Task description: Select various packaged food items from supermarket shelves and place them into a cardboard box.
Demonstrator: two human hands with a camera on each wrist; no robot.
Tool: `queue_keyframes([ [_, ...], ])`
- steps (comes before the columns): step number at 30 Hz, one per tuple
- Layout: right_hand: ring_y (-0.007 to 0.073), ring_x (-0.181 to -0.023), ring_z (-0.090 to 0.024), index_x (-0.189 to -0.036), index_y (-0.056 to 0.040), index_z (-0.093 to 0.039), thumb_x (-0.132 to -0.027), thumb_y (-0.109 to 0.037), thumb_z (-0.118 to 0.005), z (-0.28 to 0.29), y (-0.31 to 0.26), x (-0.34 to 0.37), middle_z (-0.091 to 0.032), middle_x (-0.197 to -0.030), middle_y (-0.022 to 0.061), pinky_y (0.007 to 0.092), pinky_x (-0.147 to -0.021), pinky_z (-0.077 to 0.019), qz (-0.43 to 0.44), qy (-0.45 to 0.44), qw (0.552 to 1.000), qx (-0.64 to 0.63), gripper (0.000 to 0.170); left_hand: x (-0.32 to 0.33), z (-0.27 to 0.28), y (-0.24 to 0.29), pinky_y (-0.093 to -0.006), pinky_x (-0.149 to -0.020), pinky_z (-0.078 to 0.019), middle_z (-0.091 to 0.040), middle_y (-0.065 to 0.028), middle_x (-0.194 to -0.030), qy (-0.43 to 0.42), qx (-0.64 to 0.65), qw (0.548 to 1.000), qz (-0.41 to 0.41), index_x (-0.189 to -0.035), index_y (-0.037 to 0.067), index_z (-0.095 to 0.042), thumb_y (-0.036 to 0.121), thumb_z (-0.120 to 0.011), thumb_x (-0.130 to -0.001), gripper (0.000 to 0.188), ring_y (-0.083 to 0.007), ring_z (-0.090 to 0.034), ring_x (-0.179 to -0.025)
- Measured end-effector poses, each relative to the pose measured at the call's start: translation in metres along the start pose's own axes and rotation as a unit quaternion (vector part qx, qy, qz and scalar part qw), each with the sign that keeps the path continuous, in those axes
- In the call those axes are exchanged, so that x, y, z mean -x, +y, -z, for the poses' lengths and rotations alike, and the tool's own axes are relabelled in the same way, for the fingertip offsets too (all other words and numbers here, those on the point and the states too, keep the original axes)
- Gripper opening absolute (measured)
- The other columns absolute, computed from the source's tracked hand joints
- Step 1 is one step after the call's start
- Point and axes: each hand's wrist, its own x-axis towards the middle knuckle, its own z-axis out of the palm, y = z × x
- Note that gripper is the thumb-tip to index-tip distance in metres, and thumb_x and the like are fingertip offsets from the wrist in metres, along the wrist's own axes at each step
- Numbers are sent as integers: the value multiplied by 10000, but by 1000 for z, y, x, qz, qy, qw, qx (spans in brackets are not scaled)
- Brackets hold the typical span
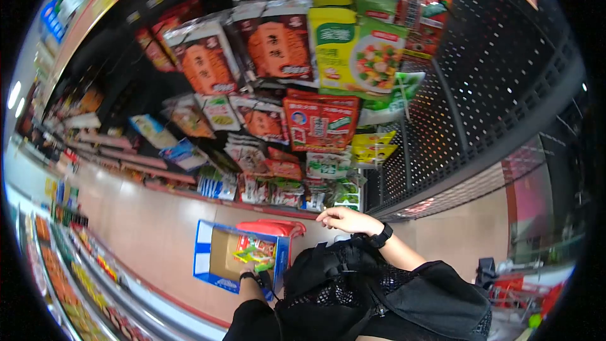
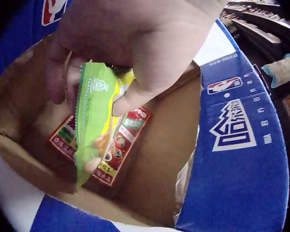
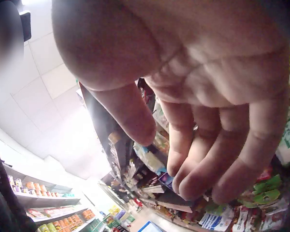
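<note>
My left hand (image 1: 247, 268) reaches down into a blue and white cardboard box (image 2: 261, 159) with brown inner walls. Thumb and fingers pinch the top of a green and yellow food packet (image 2: 94, 106), which hangs upright in the left wrist view. Below it lies a red packet (image 2: 128, 145) on the box bottom, partly covered by the green one. My right hand (image 1: 346, 218) hangs in front of the shelf's lower packets, its fingers loosely curled with nothing in them, as the palm (image 3: 198, 82) in the right wrist view shows.
Hanging packets fill the black rack ahead, among them a yellow-green one (image 1: 356, 50) and a red one (image 1: 320, 123). A perforated black panel (image 1: 480, 88) stands to the right. Something red (image 1: 297, 228) sits against the box. Shelves of goods (image 1: 76, 271) line the left.
</note>
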Motion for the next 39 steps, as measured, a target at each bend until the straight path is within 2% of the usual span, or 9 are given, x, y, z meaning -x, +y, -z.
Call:
queue_keyframes([
  [8, 93, -761, -498, -1041, 1, -494, -830, -193, -441, 7, 15, 38, -539, -842, 27, 227, -687, -405, -51, 63, 995, -49, 291, -117, -18, -43, -379, -471, -407, -521, -144, -698, -85, -8, 994, 62, -987, 26, -492, 265, -515, -680, 390, -240, -503, -555],
  [10, 89, -765, -494, -1035, 0, -496, -831, -191, -434, 5, 22, 40, -535, -841, 23, 224, -689, -403, -54, 61, 995, -55, 287, -75, -13, -33, -348, -491, -385, -478, -132, -706, -68, 94, 988, -105, -877, 53, -511, 217, -517, -695, 245, -227, -465, -563],
  [11, 85, -774, -490, -1037, 0, -493, -832, -187, -431, 4, 22, 41, -531, -835, 18, 222, -690, -401, -64, 62, 994, -58, 284, -99, -11, -44, -365, -563, -418, -499, -146, -798, -279, 181, 931, -148, -943, 43, -487, 205, -480, -738, 261, -246, -504, -656],
  [12, 85, -774, -490, -1037, 0, -493, -832, -187, -431, 2, 23, 40, -531, -835, 18, 222, -690, -401, -64, 61, 994, -58, 284, -100, -15, -60, -365, -563, -418, -499, -146, -798, -279, 181, 931, -148, -943, 43, -487, 205, -480, -738, 261, -246, -504, -656],
  [15, 85, -781, -485, -1053, 2, -480, -839, -192, -432, 3, 24, 38, -531, -858, 22, 224, -699, -402, -86, 37, 994, -51, 292, -127, -25, -36, -376, -588, -459, -517, -150, -876, -216, 267, 939, 31, -1092, 32, -372, 186, -405, -794, 337, -276, -533, -708],
  [23, 135, -858, -485, -1209, -26, -281, -813, -158, -482, 38, -13, 20, -462, -1039, 85, 264, -757, -417, 76, 209, 967, -123, 463, -43, 2, -2, -383, -583, -467, -528, -124, -907, -190, 335, 923, -8, -1096, 78, -401, 214, -428, -789, 337, -248, -543, -727],
  [34, 236, -1112, -339, -1279, -145, -100, -742, 88, -462, 101, -114, -3, -233, -1259, 136, 315, -849, -368, 370, 422, 772, -299, 688, 48, 61, 41, -255, -510, -468, -528, -56, -793, -66, 511, 821, -248, -921, 60, -443, 156, -441, -795, 158, -139, -531, -640],
  [36, 225, -1101, -347, -1273, -133, -133, -752, 73, -473, 106, -127, -5, -270, -1248, 116, 312, -854, -366, 393, 410, 782, -259, 656, 78, 62, 60, -230, -475, -436, -527, -44, -735, 68, 326, 871, -361, -897, 46, -455, 127, -452, -795, 130, -113, -504, -578],
  [39, 164, -1033, -407, -1209, -44, -295, -764, 34, -505, 109, -133, -7, -402, -1152, 80, 274, -833, -371, 354, 434, 786, -262, 498, 111, 63, 88, -211, -518, -409, -534, -34, -674, 38, 138, 876, -461, -866, 11, -501, 107, -484, -788, 125, -83, -487, -593],
])
